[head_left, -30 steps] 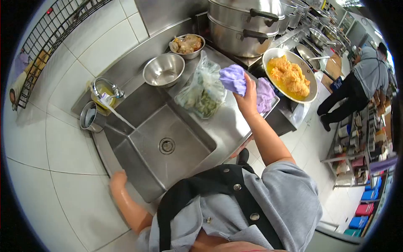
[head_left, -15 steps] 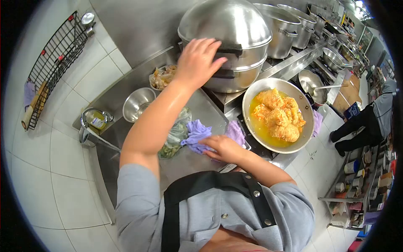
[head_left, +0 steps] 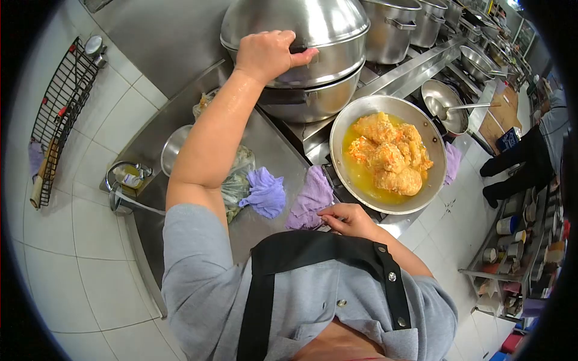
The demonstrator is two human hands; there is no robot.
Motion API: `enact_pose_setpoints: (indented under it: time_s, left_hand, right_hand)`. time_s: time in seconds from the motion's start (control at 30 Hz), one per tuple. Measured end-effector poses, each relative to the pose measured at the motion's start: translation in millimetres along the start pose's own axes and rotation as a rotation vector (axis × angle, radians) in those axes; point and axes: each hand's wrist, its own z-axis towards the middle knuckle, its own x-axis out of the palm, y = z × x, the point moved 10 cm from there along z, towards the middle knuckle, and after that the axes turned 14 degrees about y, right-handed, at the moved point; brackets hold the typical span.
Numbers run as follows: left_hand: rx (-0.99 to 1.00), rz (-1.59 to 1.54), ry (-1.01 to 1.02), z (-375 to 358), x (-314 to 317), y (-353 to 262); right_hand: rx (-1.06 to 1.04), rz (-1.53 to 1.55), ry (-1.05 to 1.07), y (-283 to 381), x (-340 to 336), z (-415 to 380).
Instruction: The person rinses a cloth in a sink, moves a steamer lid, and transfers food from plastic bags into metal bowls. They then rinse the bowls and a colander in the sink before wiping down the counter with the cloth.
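My left hand (head_left: 268, 55) is wrapped round the dark side handle of the upper tier of a large steel steamer pot (head_left: 325, 63). A dark gap shows between that tier and the one below it. My right hand (head_left: 349, 219) is closed at the edge of a pinkish-purple cloth (head_left: 310, 198), fingers pinched together; whether it grips the cloth is hard to make out. A violet cloth (head_left: 265, 192) lies on the steel counter beside a plastic bag of greens (head_left: 236, 180).
A wide pan (head_left: 442, 162) of fried pieces in yellow oil stands right of my hands. Behind it are tall pots (head_left: 391, 36) and a smaller pan with a ladle (head_left: 445, 107). A faucet (head_left: 129, 171) is at left; a person (head_left: 530, 150) stands far right.
My left hand has closed on the steamer's handle, and a gap has opened between the tiers. My right hand has moved off the violet cloth to the pinkish-purple one. The view has shifted.
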Motion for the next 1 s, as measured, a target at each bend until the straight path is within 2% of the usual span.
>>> enact_pose_setpoints:
  time_s: [0.37, 0.5, 0.6, 0.73, 0.8, 0.83, 1.0]
  left_hand:
    - [-0.053, -0.013, 0.027, 39.7, -33.5, 13.0]
    - [-0.038, -0.009, -0.038, 30.5, -32.1, 14.9]
    - [-0.063, 0.006, 0.045, 13.5, -7.0, 16.1]
    - [0.01, -0.021, -0.025, -10.6, 6.6, -2.8]
    - [0.022, -0.027, -0.183, -18.7, -3.8, -7.2]
    - [0.02, 0.004, -0.101, -18.3, -6.1, -12.1]
    - [-0.01, -0.005, -0.085, -21.6, -2.2, -13.3]
  right_hand:
    - [0.066, 0.079, 0.032, -21.1, 11.9, -4.4]
    - [0.066, 0.11, 0.037, -23.2, 15.8, -5.6]
    - [0.038, 0.12, 0.024, -27.3, 17.5, -7.1]
    - [0.002, 0.133, 0.059, -26.6, 22.2, -5.1]
    - [0.009, 0.152, 0.126, -24.0, 27.8, -4.2]
    - [-0.011, 0.139, 0.138, -20.6, 28.8, -4.6]
    - [-0.045, 0.127, 0.18, -17.2, 45.2, -12.0]
